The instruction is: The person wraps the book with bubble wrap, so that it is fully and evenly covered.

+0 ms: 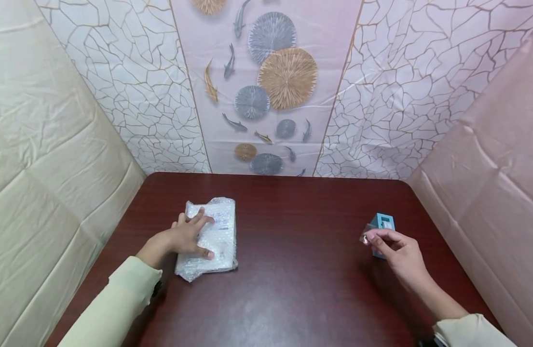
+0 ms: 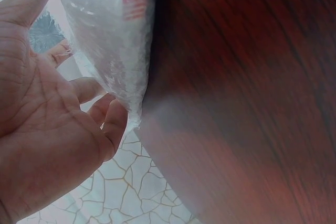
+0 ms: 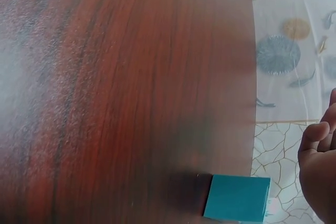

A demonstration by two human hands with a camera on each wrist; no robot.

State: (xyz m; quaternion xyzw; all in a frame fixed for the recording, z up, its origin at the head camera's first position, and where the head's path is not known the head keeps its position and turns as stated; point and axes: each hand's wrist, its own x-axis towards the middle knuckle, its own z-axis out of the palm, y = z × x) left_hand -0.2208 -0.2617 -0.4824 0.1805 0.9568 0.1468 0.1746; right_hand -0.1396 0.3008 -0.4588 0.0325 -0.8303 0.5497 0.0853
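A flat package in bubble wrap point(image 1: 223, 238) lies on the left part of the table. My left hand point(image 1: 185, 238) rests on it with fingers spread. In the left wrist view the fingers of that hand point(image 2: 52, 108) reach along the edge of the wrap point(image 2: 113, 51). Over at the right, my right hand point(image 1: 403, 255) pinches a small, clear, shiny plastic piece point(image 1: 364, 238) between thumb and index finger. Just behind that hand stands a small teal box point(image 1: 391, 221), partly covered by it. The right wrist view shows the teal box point(image 3: 236, 198) below the loosely bent fingers, with the plastic piece out of sight.
Both things are on a dark red-brown wooden table point(image 1: 288, 250) with rounded far corners. A patterned curtain point(image 1: 162, 96) hangs behind its far edge. Beige cloth walls point(image 1: 45, 144) close in the left and right sides.
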